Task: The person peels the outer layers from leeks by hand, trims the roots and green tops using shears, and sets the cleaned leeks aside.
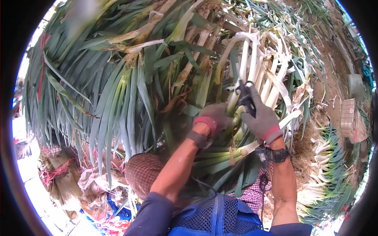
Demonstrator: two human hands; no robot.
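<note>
Many long green leaves (98, 86) are spread across the left and far side of the scene, hanging down in a thick fan. Near the lower left, a knee covered in checked cloth (141, 173) is seen, and a blue mesh vest (216, 216) is seen at the near edge.

From there the left forearm is raised up and to the right, bare to the wristband (199, 138). The left hand (214, 117), in a grey glove with a red cuff, is turned back-up. Its fingers are curled tight into the bundle of leeks (252, 67), low on the stalks where white turns to green.

The bundle is held in the middle of the scene, its white stalks pointed away and up.

Just right of the left hand, the right hand (260, 116) is closed around the same bundle from the right side, with the dark fingertips raised against the white stalks. The right forearm is held nearly upright, and a watch (277, 154) is worn at the wrist.

Further right, a heap of leeks (328, 169) is laid on bare soil (328, 78).
</note>
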